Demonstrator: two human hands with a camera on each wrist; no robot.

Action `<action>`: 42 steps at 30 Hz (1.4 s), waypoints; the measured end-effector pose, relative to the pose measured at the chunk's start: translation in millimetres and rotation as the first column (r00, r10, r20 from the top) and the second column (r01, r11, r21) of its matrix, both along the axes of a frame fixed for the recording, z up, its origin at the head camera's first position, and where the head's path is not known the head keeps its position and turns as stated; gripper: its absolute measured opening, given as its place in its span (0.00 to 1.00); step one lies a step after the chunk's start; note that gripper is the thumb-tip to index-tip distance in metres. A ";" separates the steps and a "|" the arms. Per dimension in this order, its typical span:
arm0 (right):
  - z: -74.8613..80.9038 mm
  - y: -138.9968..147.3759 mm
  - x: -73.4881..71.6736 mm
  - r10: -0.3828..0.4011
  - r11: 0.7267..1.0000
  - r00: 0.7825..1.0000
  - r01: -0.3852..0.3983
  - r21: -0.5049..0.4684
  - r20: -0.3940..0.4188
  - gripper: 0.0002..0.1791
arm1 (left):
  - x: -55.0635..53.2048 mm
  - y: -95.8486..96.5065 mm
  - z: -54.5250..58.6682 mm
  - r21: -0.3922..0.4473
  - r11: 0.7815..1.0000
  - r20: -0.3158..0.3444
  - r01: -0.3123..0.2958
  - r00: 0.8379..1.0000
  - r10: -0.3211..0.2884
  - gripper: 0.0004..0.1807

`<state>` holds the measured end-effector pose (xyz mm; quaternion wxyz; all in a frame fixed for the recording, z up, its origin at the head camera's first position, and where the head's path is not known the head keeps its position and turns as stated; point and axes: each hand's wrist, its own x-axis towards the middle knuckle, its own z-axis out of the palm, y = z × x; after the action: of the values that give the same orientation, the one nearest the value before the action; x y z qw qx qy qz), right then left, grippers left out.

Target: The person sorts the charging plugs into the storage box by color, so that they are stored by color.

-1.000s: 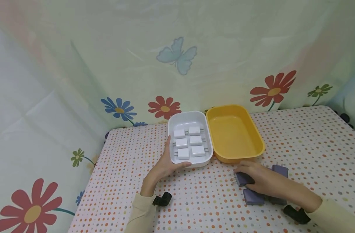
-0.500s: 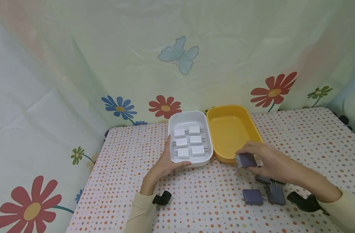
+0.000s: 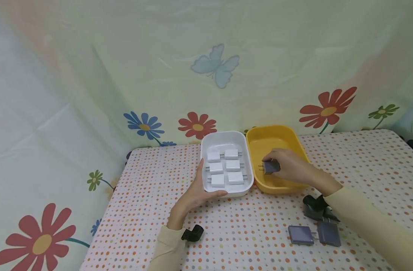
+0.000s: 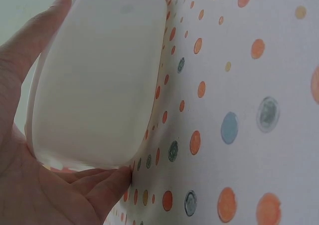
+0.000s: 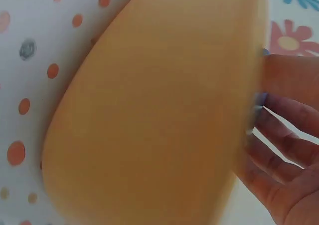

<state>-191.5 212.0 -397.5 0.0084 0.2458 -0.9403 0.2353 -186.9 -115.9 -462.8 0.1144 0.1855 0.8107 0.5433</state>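
Note:
My right hand [image 3: 289,164] pinches a dark purple charger plug [image 3: 271,167] inside the yellow tray [image 3: 260,187], its prongs pointing left. In the right wrist view the tray's wall [image 5: 139,105] hides most of that plug; the fingers of the right hand [image 5: 284,145] show beyond the rim. The left hand [image 3: 197,192] holds the near left corner of the white tray [image 3: 223,137], thumb along its front and fingers on its left side. Seen from the left wrist, the left hand [image 4: 45,185] spans the white wall [image 4: 99,80]. Several white charger plugs [image 3: 216,168] lie in two columns in the white tray.
On the table near the right forearm lie more purple charger plugs [image 3: 301,235], one of them a darker plug [image 3: 329,233], with others partly hidden by the black wrist camera [image 3: 315,203]. The trays stand side by side on a dotted tablecloth [image 3: 247,233]. Behind hangs a flowered curtain [image 3: 260,75].
The right hand has lifted a purple charger plug from the table and carried it up and left into the yellow tray. The left hand has stayed on the white tray.

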 end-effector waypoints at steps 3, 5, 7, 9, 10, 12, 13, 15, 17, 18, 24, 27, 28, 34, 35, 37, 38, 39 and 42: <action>-9.3 -0.4 -4.9 -0.026 1.000 0.998 0.026 0.000 0.050 0.23 | 0.3 1.6 -0.5 -0.005 1.000 0.002 -0.003 1.000 0.003 0.73; -13.5 -1.5 -6.1 -0.045 0.999 0.994 0.045 0.007 0.097 0.22 | 0.2 2.1 -0.8 -0.007 1.000 0.000 -0.004 1.000 0.004 0.74; -16.5 -2.9 -6.6 -0.056 0.998 0.989 0.054 0.017 0.138 0.22 | 0.5 1.9 -0.9 -0.018 1.000 0.004 -0.013 1.000 0.013 0.74; -18.7 -5.0 -6.5 -0.061 0.998 0.984 0.057 0.025 0.167 0.23 | 0.7 1.3 -1.2 -0.023 1.000 0.007 -0.021 1.000 0.021 0.74; -19.8 -6.3 -6.4 -0.063 0.998 0.982 0.059 0.028 0.175 0.23 | 0.8 1.0 -1.4 -0.022 0.999 0.008 -0.023 1.000 0.024 0.74; -22.4 -8.1 -7.0 -0.063 0.998 0.981 0.058 0.035 0.181 0.24 | 1.7 0.5 -1.4 -0.019 0.999 0.013 -0.028 1.000 0.029 0.74; -23.2 -9.3 -7.0 -0.065 0.998 0.981 0.059 0.036 0.185 0.24 | 1.9 0.1 -1.2 -0.014 1.000 0.012 -0.027 1.000 0.027 0.74; -25.0 -11.6 -6.6 -0.072 0.997 0.978 0.066 0.039 0.194 0.24 | 2.6 -0.3 -0.9 -0.010 1.000 0.012 -0.023 1.000 0.023 0.73; -26.8 -13.3 -6.4 -0.077 0.997 0.976 0.070 0.043 0.202 0.24 | 3.1 -0.4 -0.7 -0.012 1.000 0.008 -0.018 1.000 0.018 0.73; -27.7 -14.0 -6.4 -0.077 0.997 0.976 0.070 0.044 0.203 0.23 | 3.3 -0.3 -0.7 -0.013 1.000 0.008 -0.018 1.000 0.018 0.73; -29.5 -12.4 -6.4 -0.053 0.999 0.982 0.051 0.015 0.182 0.24 | 2.8 -0.1 -0.5 -0.026 0.999 0.009 -0.025 1.000 0.026 0.74; -26.9 -9.3 -6.0 -0.042 0.999 0.984 0.047 -0.022 0.172 0.25 | 2.0 -1.5 0.1 -0.016 1.000 0.006 -0.016 1.000 0.016 0.74; -25.3 -7.1 -4.9 -0.040 0.998 0.986 0.046 -0.031 0.162 0.25 | 1.8 -1.0 0.6 -0.008 1.000 0.006 -0.011 1.000 0.011 0.74; -10.2 5.7 13.6 -0.045 0.997 0.997 0.049 -0.065 0.064 0.23 | 2.7 0.7 2.7 -0.024 0.999 0.025 -0.022 0.999 0.023 0.74; -6.1 7.9 19.9 -0.055 0.995 0.997 0.060 -0.075 0.062 0.22 | 2.8 0.9 2.6 -0.029 0.999 0.027 -0.023 0.999 0.023 0.74; 2.9 12.2 34.4 -0.069 0.993 0.996 0.074 -0.092 0.058 0.22 | 3.2 1.0 2.3 -0.037 0.999 0.030 -0.026 0.999 0.028 0.74; 7.4 14.2 42.5 -0.071 0.992 0.996 0.076 -0.098 0.056 0.22 | 3.3 0.9 2.2 -0.036 0.999 0.030 -0.028 0.999 0.029 0.74; 10.9 16.1 50.7 -0.068 0.992 0.997 0.072 -0.102 0.043 0.22 | 3.7 0.9 2.4 -0.038 0.999 0.030 -0.031 0.999 0.032 0.74; 15.4 21.1 75.4 -0.007 0.994 1.000 0.009 -0.111 0.017 0.24 | 4.5 0.3 2.2 -0.034 0.999 0.026 -0.036 0.999 0.037 0.74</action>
<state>-116.1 233.1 -382.1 0.0150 0.2392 -0.9268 0.2891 -182.4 -115.6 -460.6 0.1184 0.1616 0.8214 0.5340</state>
